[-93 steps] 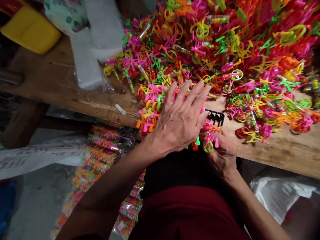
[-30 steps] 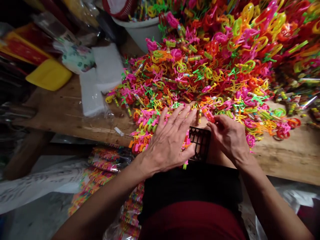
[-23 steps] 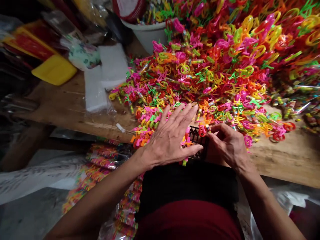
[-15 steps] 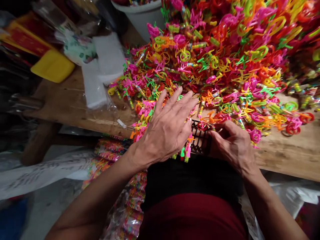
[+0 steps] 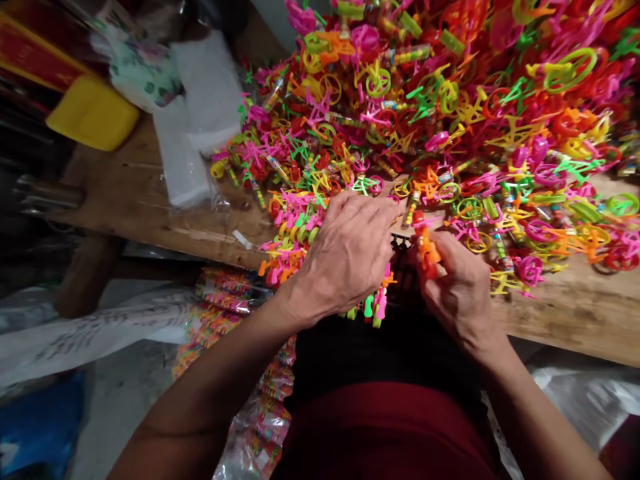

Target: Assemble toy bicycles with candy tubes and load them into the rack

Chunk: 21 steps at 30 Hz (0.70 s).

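My left hand (image 5: 347,250) lies over a black slotted rack (image 5: 401,242), fingers bent and drawn together with their tips hidden. Rows of small pink, green, yellow and orange plastic toys (image 5: 293,237) stick out on its left side, and more hang below the palm at the near edge. Between the thumb and fingers of my right hand (image 5: 463,287), a small orange-and-red plastic toy (image 5: 427,252) is held upright over the right part of the rack. Just beyond both hands spreads a big heap of similar bright toys (image 5: 400,127), some with candy-filled tubes.
The heap covers much of the wooden table (image 5: 565,320). White plastic bags (image 5: 183,160) lie at the left, near a yellow scoop-like piece (image 5: 95,113). Below the table edge hang clear packs of colourful toys (image 5: 260,413). A white printed sack (image 5: 90,340) lies at lower left.
My right hand has lifted an orange-and-red toy over the rack. My left hand's outstretched fingers have bent and drawn together. The view has shifted slightly.
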Motion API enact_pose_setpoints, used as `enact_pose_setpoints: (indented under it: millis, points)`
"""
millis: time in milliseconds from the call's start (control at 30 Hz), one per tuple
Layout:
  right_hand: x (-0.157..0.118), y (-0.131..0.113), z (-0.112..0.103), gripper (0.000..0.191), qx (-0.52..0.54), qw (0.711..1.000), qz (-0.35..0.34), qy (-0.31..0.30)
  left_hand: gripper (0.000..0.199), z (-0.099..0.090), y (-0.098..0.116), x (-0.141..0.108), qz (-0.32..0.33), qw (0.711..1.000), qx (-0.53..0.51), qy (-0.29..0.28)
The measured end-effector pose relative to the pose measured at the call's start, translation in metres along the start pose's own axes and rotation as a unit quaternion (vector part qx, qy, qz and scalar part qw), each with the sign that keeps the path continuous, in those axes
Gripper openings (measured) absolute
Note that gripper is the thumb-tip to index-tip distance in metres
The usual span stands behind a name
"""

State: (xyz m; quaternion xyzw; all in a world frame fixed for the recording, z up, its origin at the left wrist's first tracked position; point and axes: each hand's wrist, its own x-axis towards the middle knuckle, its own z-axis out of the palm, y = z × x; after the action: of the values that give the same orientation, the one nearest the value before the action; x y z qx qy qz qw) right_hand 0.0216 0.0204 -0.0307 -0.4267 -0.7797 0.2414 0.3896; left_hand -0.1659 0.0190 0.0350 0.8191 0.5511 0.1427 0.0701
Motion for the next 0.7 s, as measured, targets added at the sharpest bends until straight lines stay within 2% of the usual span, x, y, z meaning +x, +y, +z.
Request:
enact_pose_setpoints:
  millis: [133, 300, 400, 533, 700]
  points:
    - [0.003, 0.0, 0.015, 0.016, 0.06, 0.997, 0.052, 0.006, 0.049, 0.002, 0.001, -0.001, 0.0, 1.0, 0.003, 0.004]
    - [0.007, 0.004, 0.026, 0.019, 0.026, 0.998, 0.058, 0.01, 0.052, 0.003, 0.002, -0.001, 0.002, 1.0, 0.002, 0.01]
    - [0.009, 0.006, 0.026, 0.016, 0.004, 0.999, 0.038, 0.0, 0.051, 0.002, 0.002, -0.001, 0.002, 1.0, -0.001, 0.013]
    - [0.01, 0.005, 0.026, 0.018, -0.035, 0.999, -0.015, 0.017, 0.052, 0.002, 0.0, -0.002, 0.003, 1.0, -0.009, 0.021]
    - [0.007, 0.007, 0.035, 0.019, -0.071, 0.996, -0.042, 0.019, 0.052, -0.004, -0.001, -0.002, 0.005, 0.999, -0.036, 0.013]
